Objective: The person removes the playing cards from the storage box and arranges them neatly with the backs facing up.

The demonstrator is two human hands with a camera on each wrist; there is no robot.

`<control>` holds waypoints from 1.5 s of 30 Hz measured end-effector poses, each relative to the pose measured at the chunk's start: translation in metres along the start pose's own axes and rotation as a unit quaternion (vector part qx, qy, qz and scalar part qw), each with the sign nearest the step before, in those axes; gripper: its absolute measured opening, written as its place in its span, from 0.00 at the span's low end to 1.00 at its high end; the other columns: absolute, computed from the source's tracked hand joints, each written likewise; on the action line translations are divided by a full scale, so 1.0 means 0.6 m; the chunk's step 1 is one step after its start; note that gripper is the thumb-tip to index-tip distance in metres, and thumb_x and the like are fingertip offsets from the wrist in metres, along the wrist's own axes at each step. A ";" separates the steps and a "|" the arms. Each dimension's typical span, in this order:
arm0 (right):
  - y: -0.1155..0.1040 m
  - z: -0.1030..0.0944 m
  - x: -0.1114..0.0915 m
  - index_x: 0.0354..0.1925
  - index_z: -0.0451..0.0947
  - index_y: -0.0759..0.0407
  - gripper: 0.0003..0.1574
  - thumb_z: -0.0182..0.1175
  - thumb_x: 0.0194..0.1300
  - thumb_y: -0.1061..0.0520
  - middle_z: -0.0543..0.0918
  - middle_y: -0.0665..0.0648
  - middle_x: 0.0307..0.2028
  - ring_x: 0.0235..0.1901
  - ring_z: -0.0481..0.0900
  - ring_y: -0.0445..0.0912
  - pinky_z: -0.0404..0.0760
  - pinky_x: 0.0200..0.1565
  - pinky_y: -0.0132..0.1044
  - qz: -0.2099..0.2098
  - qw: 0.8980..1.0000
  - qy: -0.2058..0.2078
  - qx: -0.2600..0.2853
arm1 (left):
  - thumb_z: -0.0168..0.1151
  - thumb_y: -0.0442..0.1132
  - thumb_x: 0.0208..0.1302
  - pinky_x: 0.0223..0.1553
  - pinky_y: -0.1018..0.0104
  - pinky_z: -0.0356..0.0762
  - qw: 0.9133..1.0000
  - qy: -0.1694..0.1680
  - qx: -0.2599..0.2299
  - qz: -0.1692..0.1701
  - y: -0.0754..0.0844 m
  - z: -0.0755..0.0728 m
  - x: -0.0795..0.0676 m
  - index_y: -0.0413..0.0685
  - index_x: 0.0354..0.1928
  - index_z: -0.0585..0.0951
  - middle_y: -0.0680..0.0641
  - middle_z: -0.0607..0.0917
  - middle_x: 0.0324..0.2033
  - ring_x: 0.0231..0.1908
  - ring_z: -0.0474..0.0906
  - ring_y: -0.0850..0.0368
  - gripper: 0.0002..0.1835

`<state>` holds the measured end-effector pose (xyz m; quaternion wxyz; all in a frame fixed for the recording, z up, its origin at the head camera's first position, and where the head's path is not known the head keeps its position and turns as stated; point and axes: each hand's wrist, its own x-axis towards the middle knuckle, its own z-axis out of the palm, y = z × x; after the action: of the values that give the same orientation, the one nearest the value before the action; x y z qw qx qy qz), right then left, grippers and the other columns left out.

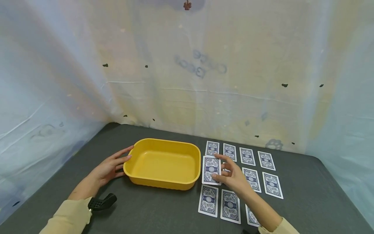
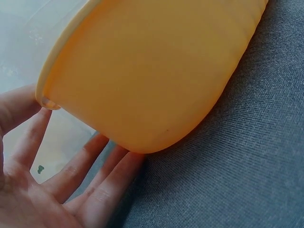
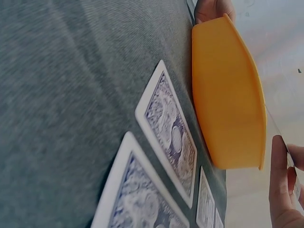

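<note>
Fingers (image 1: 227, 169) of our right hand (image 1: 233, 177) pinched one card (image 1: 211, 169), thumb under its near edge and forefinger along its far edge, lifting it just off the table (image 1: 152, 211) beside the tub (image 1: 163, 164). We kept our left hand (image 1: 109, 167) flat against the tub's left wall, fingers straight and slightly spread; the left wrist view showed them (image 2: 90, 185) lying under and beside the rounded corner of the tub (image 2: 142, 71). The yellow tub stood upright on the grey cloth, left of the cards. We saw the other cards (image 1: 248, 175) lying face down in rows to its right, blue backs up, each apart from its neighbours. Two of them (image 3: 166, 137) lay close beside the tub's wall in the right wrist view.
</note>
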<state>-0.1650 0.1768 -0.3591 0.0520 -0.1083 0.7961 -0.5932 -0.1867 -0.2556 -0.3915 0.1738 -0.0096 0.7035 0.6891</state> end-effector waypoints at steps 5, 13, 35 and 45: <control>0.007 -0.012 -0.008 0.67 0.62 0.59 0.45 0.68 0.54 0.67 0.67 0.55 0.31 0.21 0.68 0.37 0.76 0.30 0.29 0.006 1.000 0.005 0.007 | 0.52 0.53 0.71 0.57 0.55 0.74 1.000 0.001 0.005 -0.001 -0.001 -0.001 0.000 0.62 0.76 0.47 0.42 0.42 0.76 0.54 0.72 0.65 0.37; 0.024 -0.035 -0.023 0.68 0.62 0.57 0.45 0.67 0.53 0.66 0.66 0.53 0.32 0.20 0.63 0.35 0.74 0.28 0.29 0.036 0.999 0.019 0.008 | 0.51 0.52 0.72 0.57 0.56 0.75 1.000 -0.004 -0.001 0.002 -0.001 -0.001 -0.001 0.63 0.76 0.47 0.41 0.43 0.76 0.51 0.74 0.68 0.37; 0.063 -0.096 -0.057 0.69 0.59 0.57 0.45 0.66 0.57 0.62 0.70 0.55 0.34 0.27 0.73 0.40 0.79 0.31 0.35 0.051 0.997 0.043 -0.025 | 0.50 0.52 0.73 0.53 0.63 0.76 1.000 -0.006 0.016 0.015 -0.011 -0.004 0.009 0.63 0.76 0.46 0.42 0.43 0.75 0.49 0.75 0.70 0.36; 0.079 -0.125 -0.080 0.68 0.58 0.63 0.45 0.66 0.56 0.63 0.70 0.54 0.29 0.24 0.72 0.38 0.76 0.27 0.33 0.035 0.997 0.034 -0.055 | 0.48 0.52 0.73 0.50 0.64 0.77 1.000 -0.018 0.014 0.001 -0.014 -0.014 0.016 0.65 0.76 0.45 0.47 0.49 0.73 0.48 0.77 0.70 0.36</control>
<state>-0.1398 0.2711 -0.3850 0.0389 -0.0630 0.8320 -0.5498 -0.1952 -0.2623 -0.4024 0.1861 0.0059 0.7101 0.6791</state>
